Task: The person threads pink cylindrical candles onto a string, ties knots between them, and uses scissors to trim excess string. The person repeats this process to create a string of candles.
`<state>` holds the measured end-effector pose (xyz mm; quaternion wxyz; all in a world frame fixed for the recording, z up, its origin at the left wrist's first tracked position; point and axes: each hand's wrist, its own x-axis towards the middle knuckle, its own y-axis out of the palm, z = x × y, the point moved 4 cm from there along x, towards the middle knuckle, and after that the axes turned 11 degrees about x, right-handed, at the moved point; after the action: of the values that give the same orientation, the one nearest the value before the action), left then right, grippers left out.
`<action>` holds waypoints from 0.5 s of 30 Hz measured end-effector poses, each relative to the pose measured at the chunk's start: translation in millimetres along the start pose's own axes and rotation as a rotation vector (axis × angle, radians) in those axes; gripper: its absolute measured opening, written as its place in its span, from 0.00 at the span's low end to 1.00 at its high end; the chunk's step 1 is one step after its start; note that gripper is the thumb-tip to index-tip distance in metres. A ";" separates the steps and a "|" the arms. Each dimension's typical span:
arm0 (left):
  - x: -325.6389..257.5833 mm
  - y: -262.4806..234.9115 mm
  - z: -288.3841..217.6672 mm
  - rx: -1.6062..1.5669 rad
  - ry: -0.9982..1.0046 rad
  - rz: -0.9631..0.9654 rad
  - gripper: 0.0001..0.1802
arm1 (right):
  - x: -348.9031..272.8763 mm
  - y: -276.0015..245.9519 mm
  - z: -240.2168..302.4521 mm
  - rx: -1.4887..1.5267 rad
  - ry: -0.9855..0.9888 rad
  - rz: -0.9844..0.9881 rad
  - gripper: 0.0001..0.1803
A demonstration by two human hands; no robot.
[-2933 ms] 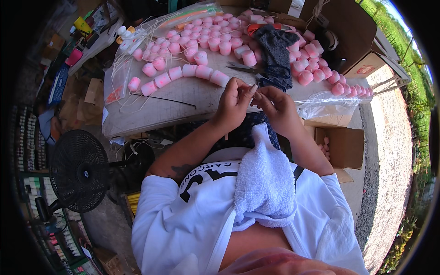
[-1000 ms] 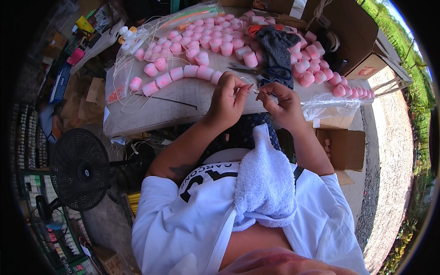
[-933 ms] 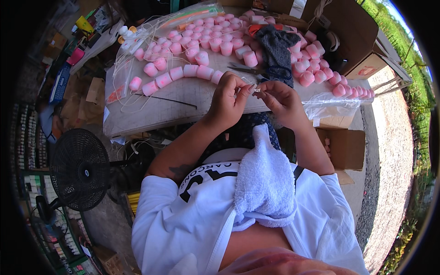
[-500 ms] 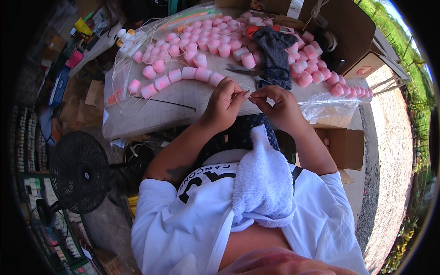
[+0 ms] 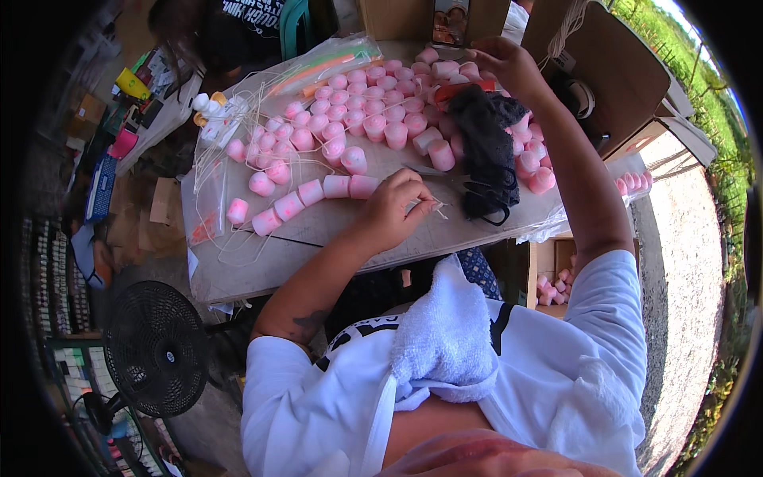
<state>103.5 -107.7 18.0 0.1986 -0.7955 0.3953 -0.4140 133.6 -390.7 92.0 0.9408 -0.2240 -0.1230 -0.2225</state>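
My left hand (image 5: 397, 205) is closed over the near middle of the table, pinching a thin white string (image 5: 439, 208) whose ends stick out past the fingers. Beside it a curved row of pink-and-white foam cylinders (image 5: 311, 191) lies end to end. My right hand (image 5: 505, 63) reaches far across to the table's back right, its fingers apart near a propped phone (image 5: 451, 22). Nothing shows in them. Many more pink foam pieces (image 5: 373, 105) stand in a cluster. Scissors (image 5: 445, 178) lie partly under a dark cloth (image 5: 486, 131).
Loose strings (image 5: 238, 163) and a plastic bag (image 5: 334, 62) lie on the table (image 5: 334, 254). Cardboard boxes (image 5: 612, 79) stand at the back right. A black fan (image 5: 155, 348) is at lower left. An open box (image 5: 548, 270) holds foam pieces below the table's right side.
My two hands were together over the table's front. My right hand has moved away to the back right, while my left stays near the row with the string. The whole view has shifted.
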 end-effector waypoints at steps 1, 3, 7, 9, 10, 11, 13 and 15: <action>4.6 3.9 4.0 0.113 0.087 -0.052 0.06 | 33.2 -8.2 -12.2 0.058 0.223 -0.108 0.21; 14.1 12.9 3.5 0.222 0.126 -0.038 0.06 | 97.7 -32.5 -67.7 -0.227 0.113 -0.260 0.37; 6.7 11.7 13.1 0.392 0.141 -0.085 0.06 | 160.2 -14.3 -113.9 -0.507 0.095 -0.127 0.62; 5.5 9.5 17.5 0.394 0.121 -0.094 0.07 | 167.3 -5.2 -126.9 -0.501 0.066 -0.061 0.61; 5.3 8.9 20.0 0.382 0.104 -0.084 0.07 | 170.4 0.1 -131.9 -0.496 0.049 -0.029 0.61; 5.6 8.3 22.2 0.368 0.088 -0.075 0.07 | 171.9 3.4 -137.1 -0.481 0.046 -0.039 0.61; 6.9 7.6 22.0 0.354 0.086 -0.065 0.07 | 171.5 6.7 -151.1 -0.455 0.046 -0.060 0.60; 6.8 8.0 21.4 0.331 0.086 -0.060 0.07 | 176.8 0.6 -164.7 -0.450 0.052 -0.069 0.60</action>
<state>119.6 -118.2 3.9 0.2974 -0.7449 0.3059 -0.5130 309.5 -533.0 7.2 0.8619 -0.4179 -0.0534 -0.2820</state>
